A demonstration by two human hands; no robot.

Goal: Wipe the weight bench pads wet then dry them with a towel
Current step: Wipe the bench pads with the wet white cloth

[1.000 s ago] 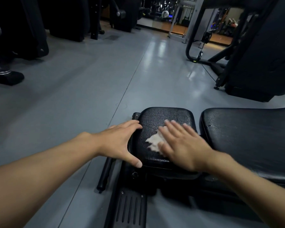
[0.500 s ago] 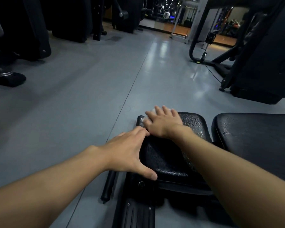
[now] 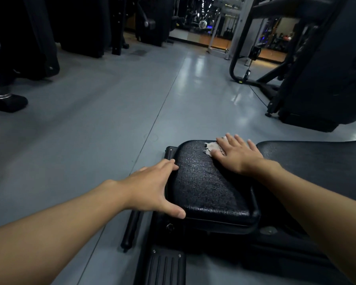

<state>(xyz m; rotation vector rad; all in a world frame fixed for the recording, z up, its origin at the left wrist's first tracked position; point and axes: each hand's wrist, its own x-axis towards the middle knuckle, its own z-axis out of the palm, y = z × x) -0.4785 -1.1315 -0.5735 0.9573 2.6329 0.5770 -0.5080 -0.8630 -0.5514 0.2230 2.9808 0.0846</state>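
Pale cloth (image 3: 211, 148) hides mostly beneath flat right hand (image 3: 237, 156) while spread left hand (image 3: 150, 187) touches pad (image 3: 210, 190).

Just the one camera here, head-mounted and wide-angle (the edges bend a fair bit). It looks forward and down over the small bench pad (image 3: 210, 186), close in the lower middle. The left hand (image 3: 152, 188) and right hand (image 3: 238, 155) reach in from the bottom corners. The gym floor (image 3: 115, 112) and machines (image 3: 321, 79) stretch off up top.

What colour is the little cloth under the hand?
Pale beige cloth, seen in the head view.
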